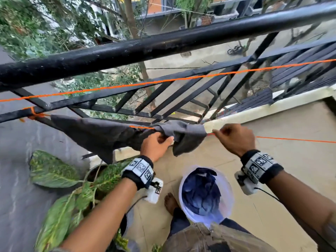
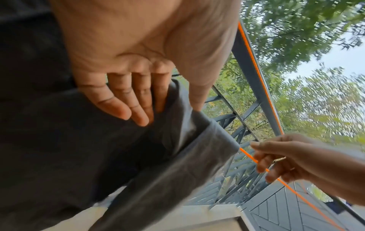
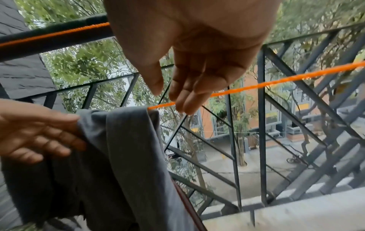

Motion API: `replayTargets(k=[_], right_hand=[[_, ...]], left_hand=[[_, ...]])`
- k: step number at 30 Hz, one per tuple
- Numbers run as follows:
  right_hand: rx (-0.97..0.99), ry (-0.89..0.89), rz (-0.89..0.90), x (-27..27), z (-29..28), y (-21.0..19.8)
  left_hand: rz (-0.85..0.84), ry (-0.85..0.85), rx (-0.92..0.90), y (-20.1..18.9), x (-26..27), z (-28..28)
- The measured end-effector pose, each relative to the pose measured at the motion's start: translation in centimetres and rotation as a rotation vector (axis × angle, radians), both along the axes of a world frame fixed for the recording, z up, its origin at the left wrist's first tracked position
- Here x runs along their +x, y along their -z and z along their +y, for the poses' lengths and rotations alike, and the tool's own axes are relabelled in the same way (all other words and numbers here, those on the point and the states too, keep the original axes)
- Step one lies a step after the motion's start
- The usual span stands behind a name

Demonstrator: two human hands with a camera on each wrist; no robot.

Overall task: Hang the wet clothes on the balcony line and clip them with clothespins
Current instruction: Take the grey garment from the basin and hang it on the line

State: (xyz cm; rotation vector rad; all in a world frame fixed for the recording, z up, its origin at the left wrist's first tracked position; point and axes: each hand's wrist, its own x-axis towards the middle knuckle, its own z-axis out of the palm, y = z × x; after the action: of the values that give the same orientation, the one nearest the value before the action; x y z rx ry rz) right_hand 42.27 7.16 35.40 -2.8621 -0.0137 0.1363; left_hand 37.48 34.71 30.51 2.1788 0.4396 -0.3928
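**On the lower line: grey garment draped, both your hands at it**

From the head view, your left hand (image 1: 156,144) pinches the grey garment (image 1: 101,133) where it bunches over the lower orange line (image 1: 294,139). Just right of the cloth's edge, your right hand (image 1: 234,138) has its fingers curled round that line. Below and between your wrists sits the white bucket (image 1: 229,195) holding blue clothes (image 1: 201,191). An upper orange line (image 1: 163,81) runs beyond your hands along the black railing (image 1: 163,44).

At the left wrist, thumb and fingers (image 2: 136,109) close on a grey fold; the cloth hangs below the palm.

At the right wrist, your fingertips (image 3: 187,103) hook the line just beside the garment's edge, thumb apart from them.
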Motion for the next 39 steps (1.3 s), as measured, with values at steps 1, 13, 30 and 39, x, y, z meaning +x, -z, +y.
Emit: replayTargets(k=[1, 13, 30, 39], right_hand=[[0.003, -0.003, 0.001, -0.5, -0.1, 0.5], [0.231, -0.018, 0.297, 1.9, 4.1, 2.2], [0.175, -0.333, 0.06, 1.1, 3.5, 1.0], [0.1, -0.538, 0.268, 2.2, 6.2, 1.4]], left_hand=[[-0.014, -0.053, -0.062, 0.6, 0.0, -0.6], [-0.209, -0.174, -0.032, -1.7, -0.5, -1.5], [-0.33, 0.05, 0.622, -4.2, 1.5, 4.8], [-0.391, 0.619, 0.909, -3.7, 2.7, 5.8]])
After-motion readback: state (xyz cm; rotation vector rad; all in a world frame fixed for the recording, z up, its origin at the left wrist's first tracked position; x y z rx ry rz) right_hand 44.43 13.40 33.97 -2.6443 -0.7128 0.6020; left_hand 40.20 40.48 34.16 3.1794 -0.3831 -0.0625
